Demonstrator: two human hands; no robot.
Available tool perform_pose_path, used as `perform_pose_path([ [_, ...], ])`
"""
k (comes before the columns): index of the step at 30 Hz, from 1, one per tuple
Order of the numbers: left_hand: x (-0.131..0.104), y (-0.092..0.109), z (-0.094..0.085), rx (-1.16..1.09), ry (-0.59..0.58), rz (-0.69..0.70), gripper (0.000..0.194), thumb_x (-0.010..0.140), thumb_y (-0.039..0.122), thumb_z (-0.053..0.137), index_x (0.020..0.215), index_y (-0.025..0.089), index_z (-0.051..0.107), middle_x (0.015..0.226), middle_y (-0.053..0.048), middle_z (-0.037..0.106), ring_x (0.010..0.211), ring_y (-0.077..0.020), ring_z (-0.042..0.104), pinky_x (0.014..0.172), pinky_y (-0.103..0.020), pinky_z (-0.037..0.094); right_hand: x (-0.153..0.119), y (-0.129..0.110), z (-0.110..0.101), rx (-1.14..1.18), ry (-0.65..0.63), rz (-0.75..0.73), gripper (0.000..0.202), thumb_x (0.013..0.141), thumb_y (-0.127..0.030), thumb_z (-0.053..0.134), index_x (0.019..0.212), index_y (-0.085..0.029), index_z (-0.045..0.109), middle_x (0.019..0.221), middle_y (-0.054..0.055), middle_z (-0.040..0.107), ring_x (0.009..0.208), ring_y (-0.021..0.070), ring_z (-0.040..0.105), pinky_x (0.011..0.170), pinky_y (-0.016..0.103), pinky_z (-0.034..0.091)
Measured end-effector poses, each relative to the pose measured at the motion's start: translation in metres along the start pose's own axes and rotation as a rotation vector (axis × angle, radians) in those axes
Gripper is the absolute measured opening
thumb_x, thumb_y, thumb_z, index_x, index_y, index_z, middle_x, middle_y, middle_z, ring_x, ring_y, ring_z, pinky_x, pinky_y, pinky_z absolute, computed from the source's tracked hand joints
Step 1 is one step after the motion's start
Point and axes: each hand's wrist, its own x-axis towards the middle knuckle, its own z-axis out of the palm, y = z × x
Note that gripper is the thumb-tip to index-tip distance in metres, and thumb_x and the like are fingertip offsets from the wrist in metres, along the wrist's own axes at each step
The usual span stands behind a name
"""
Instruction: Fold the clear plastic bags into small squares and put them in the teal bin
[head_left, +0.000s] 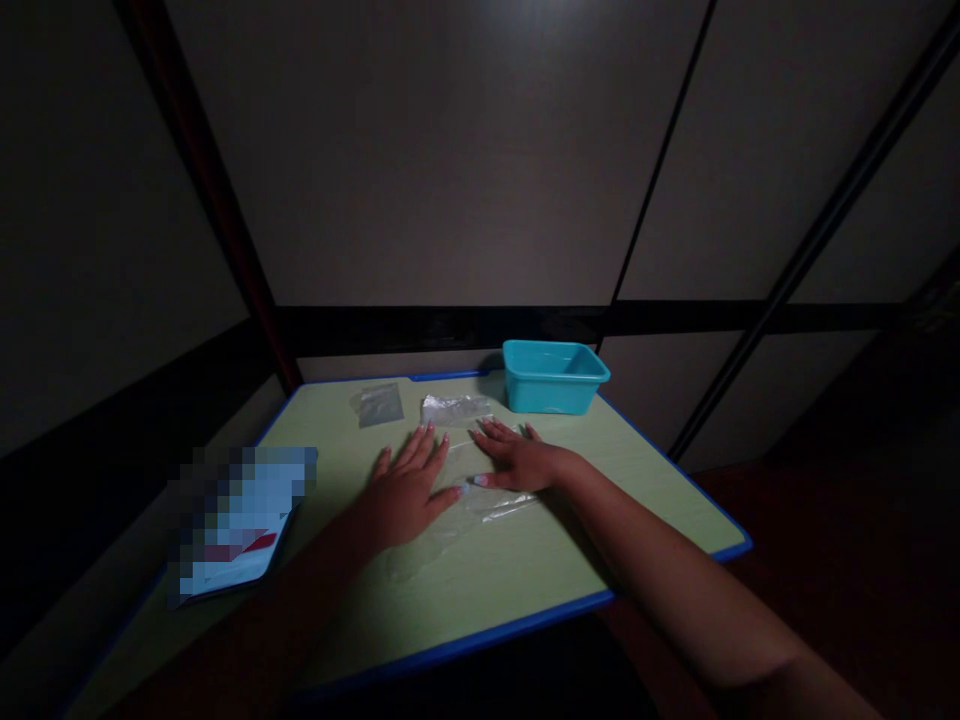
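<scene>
A clear plastic bag [480,507] lies flat on the pale green table [525,570], its creases catching the light. Spread across its left part is my left hand [409,490], palm down with fingers apart. On the right part rests my right hand [517,462], also palm down with its fingers stretched out. The two thumbs point toward each other and nearly meet. Just beyond my fingertips sits a crinkled, shiny piece of clear plastic [455,409]. Parts of the bag are hidden under both hands.
At the back right stands a turquoise plastic basket [555,393]. A small greyish plastic packet [380,405] lies at the back left. Along the left edge is a tablet-like device [247,530], partly blurred out. Cabinet panels [450,180] rise right behind the blue-edged table.
</scene>
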Motion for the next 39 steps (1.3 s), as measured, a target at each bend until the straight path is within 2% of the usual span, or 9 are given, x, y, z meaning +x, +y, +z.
perform_pose_path([
  [5, 0.003, -0.001, 0.01, -0.013, -0.045, -0.032, 0.067, 0.087, 0.056, 0.022, 0.141, 0.017, 0.018, 0.148, -0.009, 0.001, 0.136, -0.0251, -0.002, 0.102, -0.058, 0.013, -0.002, 0.001, -0.003, 0.012, -0.029, 0.051, 0.09, 0.075, -0.073, 0.03, 0.143, -0.022, 0.001, 0.148, 0.008, -0.008, 0.136, 0.0271, -0.005, 0.101, 0.06, 0.0],
  [10, 0.005, -0.005, 0.016, 0.004, -0.062, -0.002, 0.07, 0.085, 0.059, 0.025, 0.142, 0.019, 0.016, 0.147, -0.008, 0.001, 0.136, -0.026, 0.0, 0.101, -0.06, 0.011, -0.004, 0.0, -0.007, 0.022, -0.044, 0.05, 0.085, 0.077, -0.072, 0.026, 0.143, -0.023, 0.002, 0.148, 0.008, -0.007, 0.136, 0.0268, -0.004, 0.101, 0.061, 0.001],
  [23, 0.004, -0.007, 0.012, -0.034, -0.127, -0.031, 0.076, 0.08, 0.064, 0.03, 0.142, 0.024, 0.012, 0.147, -0.013, -0.003, 0.135, -0.0287, 0.0, 0.099, -0.063, 0.009, -0.003, 0.013, -0.007, -0.022, 0.0, 0.212, 0.081, 0.083, -0.064, 0.02, 0.143, -0.014, 0.001, 0.149, 0.009, -0.001, 0.136, 0.0234, 0.0, 0.105, 0.053, 0.011],
  [27, 0.004, -0.003, 0.008, -0.03, -0.08, -0.022, 0.072, 0.083, 0.06, 0.031, 0.142, 0.022, 0.015, 0.147, -0.012, 0.0, 0.136, -0.0284, 0.001, 0.098, -0.063, 0.009, -0.002, 0.011, -0.005, -0.013, 0.041, 0.153, 0.079, 0.083, -0.066, 0.016, 0.143, -0.017, 0.001, 0.149, 0.006, -0.003, 0.136, 0.0239, -0.002, 0.104, 0.057, 0.005],
  [32, 0.006, -0.001, 0.001, -0.026, 0.03, 0.023, 0.063, 0.087, 0.052, 0.028, 0.14, 0.018, 0.024, 0.147, -0.009, 0.012, 0.136, -0.0246, 0.009, 0.104, -0.056, 0.009, -0.003, -0.002, -0.004, 0.018, 0.052, 0.02, 0.075, 0.083, -0.065, 0.018, 0.143, -0.023, 0.003, 0.149, 0.002, 0.001, 0.136, 0.0227, -0.002, 0.104, 0.056, 0.0],
  [35, 0.007, -0.003, 0.003, -0.033, 0.001, 0.067, 0.066, 0.086, 0.053, 0.03, 0.141, 0.018, 0.021, 0.147, -0.008, 0.014, 0.135, -0.0252, 0.012, 0.104, -0.056, 0.01, -0.003, -0.007, -0.003, 0.014, 0.048, -0.009, 0.071, 0.085, -0.062, 0.019, 0.143, -0.025, 0.005, 0.149, 0.001, 0.002, 0.136, 0.023, -0.001, 0.105, 0.055, -0.001],
  [39, 0.007, -0.006, 0.008, -0.038, -0.108, 0.093, 0.072, 0.083, 0.056, 0.032, 0.142, 0.017, 0.015, 0.147, -0.009, 0.007, 0.136, -0.0263, 0.008, 0.103, -0.058, 0.012, -0.002, -0.004, -0.004, -0.002, 0.009, 0.035, 0.072, 0.085, -0.061, 0.021, 0.143, -0.023, 0.004, 0.149, 0.003, 0.003, 0.136, 0.0229, 0.001, 0.105, 0.055, 0.001],
])
